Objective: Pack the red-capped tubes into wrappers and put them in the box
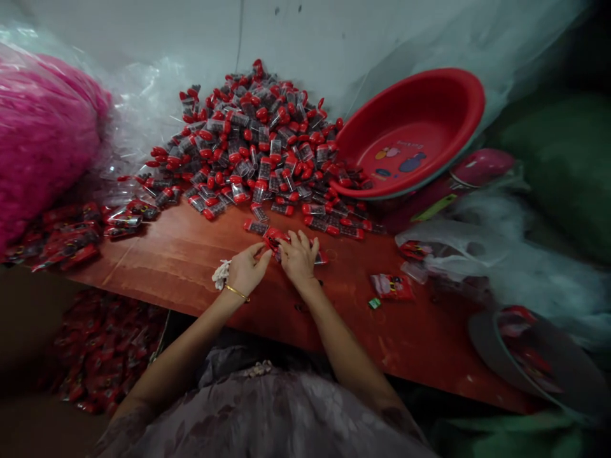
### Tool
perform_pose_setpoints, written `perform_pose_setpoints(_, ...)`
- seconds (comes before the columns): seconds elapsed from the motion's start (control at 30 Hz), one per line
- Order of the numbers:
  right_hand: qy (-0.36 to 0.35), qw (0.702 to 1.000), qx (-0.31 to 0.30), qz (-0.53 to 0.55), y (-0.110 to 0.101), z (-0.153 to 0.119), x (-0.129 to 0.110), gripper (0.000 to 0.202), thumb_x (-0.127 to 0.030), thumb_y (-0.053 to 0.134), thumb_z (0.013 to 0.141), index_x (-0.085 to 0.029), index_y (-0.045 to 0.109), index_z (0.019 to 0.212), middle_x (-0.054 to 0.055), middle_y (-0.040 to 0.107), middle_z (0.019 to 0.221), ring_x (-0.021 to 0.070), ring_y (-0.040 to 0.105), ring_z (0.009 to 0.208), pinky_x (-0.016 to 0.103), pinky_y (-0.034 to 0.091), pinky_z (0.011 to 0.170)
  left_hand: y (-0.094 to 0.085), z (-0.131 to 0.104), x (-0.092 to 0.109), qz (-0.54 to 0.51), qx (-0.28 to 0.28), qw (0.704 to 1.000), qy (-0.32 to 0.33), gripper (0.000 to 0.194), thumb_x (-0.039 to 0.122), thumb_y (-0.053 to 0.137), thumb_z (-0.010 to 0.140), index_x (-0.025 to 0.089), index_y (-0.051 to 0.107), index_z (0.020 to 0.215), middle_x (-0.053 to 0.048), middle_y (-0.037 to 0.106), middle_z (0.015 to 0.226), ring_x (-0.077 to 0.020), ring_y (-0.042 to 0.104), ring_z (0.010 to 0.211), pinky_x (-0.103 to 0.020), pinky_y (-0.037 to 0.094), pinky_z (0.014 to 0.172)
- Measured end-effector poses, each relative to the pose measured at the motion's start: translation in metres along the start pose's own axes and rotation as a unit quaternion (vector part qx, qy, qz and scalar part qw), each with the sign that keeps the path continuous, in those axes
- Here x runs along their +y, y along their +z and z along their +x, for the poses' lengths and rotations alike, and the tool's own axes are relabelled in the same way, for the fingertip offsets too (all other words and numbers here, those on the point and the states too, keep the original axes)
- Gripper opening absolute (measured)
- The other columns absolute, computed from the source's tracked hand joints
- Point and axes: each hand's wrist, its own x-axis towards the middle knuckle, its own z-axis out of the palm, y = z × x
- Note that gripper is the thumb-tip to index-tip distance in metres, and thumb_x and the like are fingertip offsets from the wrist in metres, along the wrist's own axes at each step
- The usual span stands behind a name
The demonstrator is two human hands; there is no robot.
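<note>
Between my two hands, just above the red-brown table top [176, 267], is a small red printed plastic packet [273, 236]. My left hand [245, 270], with a gold bangle at its wrist, pinches the packet's left side between thumb and fingers. From the right, my right hand [298, 259] grips the same packet, partly covering it. Another red packet edge [321, 257] shows beside my right fingers. A clear tube with a red cap [256, 226] lies just beyond my left hand. A small white bundle [221, 274] sits by my left wrist.
A big heap of red-capped clear tubes [267, 149] rises against the wall. A red basin [410, 137] leans at its right. Filled red packets [71, 235] lie at left near a pink bag [45, 133]. A packet [392, 287] and grey bowl [491, 343] are at right.
</note>
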Motion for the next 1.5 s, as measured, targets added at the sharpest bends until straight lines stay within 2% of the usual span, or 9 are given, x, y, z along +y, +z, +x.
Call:
perform_pose_setpoints(0.27, 0.013, 0.999, 0.018, 0.049, 0.002, 0.006, 0.002, 0.025, -0.03, 0.046, 0.09, -0.03, 0.07, 0.097, 0.002, 0.063, 0.119, 0.0231, 0.044, 0.115, 0.051, 0.017, 0.102, 0.008, 0.015, 0.0, 0.025, 0.005, 0.999, -0.027, 0.031, 0.036, 0.05, 0.083, 0.018, 0.068, 0.101, -0.008, 0.071, 0.097, -0.0214, 0.066, 0.088, -0.029, 0.048, 0.077)
perform_pose_setpoints(0.47, 0.011, 0.989, 0.092, 0.118, -0.002, 0.008, 0.005, 0.018, -0.025, 0.054, 0.085, -0.027, 0.071, 0.086, 0.0, 0.069, 0.106, 0.0215, 0.05, 0.108, 0.048, 0.017, 0.103, 0.018, 0.034, -0.001, 0.038, 0.01, 0.997, -0.066, 0.041, 0.044, 0.051, 0.082, 0.014, 0.066, 0.106, -0.01, 0.071, 0.081, -0.0227, 0.065, 0.079, -0.029, 0.045, 0.071)
perform_pose_setpoints(0.57, 0.003, 0.981, 0.151, 0.124, -0.013, 0.007, 0.001, 0.015, -0.026, 0.056, 0.084, -0.028, 0.071, 0.084, -0.001, 0.069, 0.105, 0.021, 0.051, 0.107, 0.047, 0.017, 0.104, 0.028, 0.038, -0.002, -0.114, 0.022, 0.989, -0.088, 0.045, 0.05, 0.057, 0.075, 0.013, 0.067, 0.1, -0.007, 0.07, 0.075, -0.0188, 0.063, 0.071, -0.026, 0.044, 0.065)
perform_pose_setpoints(0.73, -0.018, 0.965, 0.179, 0.19, -0.028, -0.004, -0.008, 0.018, -0.03, 0.054, 0.085, -0.025, 0.068, 0.095, 0.004, 0.065, 0.114, 0.0216, 0.052, 0.109, 0.045, 0.025, 0.104, 0.038, 0.04, 0.004, -0.368, 0.035, 0.926, -0.08, 0.032, 0.044, 0.067, 0.066, 0.013, 0.069, 0.074, -0.001, 0.065, 0.065, -0.0108, 0.054, 0.057, -0.021, 0.041, 0.056)
perform_pose_setpoints(0.87, 0.065, 0.917, 0.141, 0.367, -0.032, -0.016, -0.007, 0.044, -0.039, 0.053, 0.083, -0.017, 0.053, 0.121, 0.012, 0.061, 0.118, 0.0199, 0.058, 0.099, 0.036, 0.044, 0.088, 0.029, 0.03, 0.012, -0.408, 0.03, 0.911, -0.06, 0.026, 0.039, 0.069, 0.064, 0.013, 0.069, 0.068, 0.0, 0.064, 0.063, -0.0101, 0.052, 0.058, -0.021, 0.042, 0.058)
perform_pose_setpoints(1.03, 0.127, 0.867, 0.053, 0.48, -0.033, -0.038, -0.008, 0.025, -0.039, 0.054, 0.081, -0.017, 0.064, 0.083, 0.003, 0.067, 0.074, 0.0146, 0.059, 0.067, 0.026, 0.047, 0.065, 0.024, 0.003, 0.008, -0.334, -0.023, 0.942, -0.03, 0.022, 0.035, 0.069, 0.067, 0.013, 0.069, 0.066, 0.0, 0.063, 0.06, -0.0098, 0.051, 0.057, -0.02, 0.041, 0.059)
perform_pose_setpoints(1.23, 0.146, 0.886, 0.06, 0.436, -0.03, -0.065, -0.015, 0.03, -0.04, 0.05, 0.083, -0.018, 0.056, 0.064, -0.002, 0.057, 0.056, 0.0109, 0.051, 0.052, 0.022, 0.038, 0.052, 0.033, -0.018, 0.0, -0.365, -0.044, 0.924, -0.104, 0.029, 0.041, 0.073, 0.062, 0.013, 0.066, 0.06, -0.001, 0.062, 0.057, -0.0095, 0.051, 0.054, -0.021, 0.042, 0.057)
perform_pose_setpoints(1.4, 0.111, 0.918, 0.062, 0.375, -0.03, -0.066, -0.008, 0.024, -0.035, 0.045, 0.086, -0.018, 0.061, 0.081, 0.003, 0.065, 0.073, 0.015, 0.058, 0.067, 0.025, 0.042, 0.064, 0.029, -0.019, 0.01, -0.462, -0.075, 0.85, -0.24, 0.045, 0.045, 0.081, 0.045, 0.013, 0.067, 0.073, -0.002, 0.065, 0.068, -0.0111, 0.058, 0.058, -0.022, 0.047, 0.054)
perform_pose_setpoints(1.5, 0.089, 0.937, 0.032, 0.335, -0.036, -0.06, -0.001, 0.028, -0.036, 0.041, 0.088, -0.018, 0.062, 0.086, 0.004, 0.067, 0.078, 0.016, 0.06, 0.071, 0.025, 0.042, 0.066, 0.025, -0.016, 0.012, -0.466, -0.085, 0.833, -0.287, 0.045, 0.042, 0.084, 0.039, 0.013, 0.063, 0.067, 0.0, 0.062, 0.06, -0.0103, 0.057, 0.052, -0.021, 0.046, 0.048)
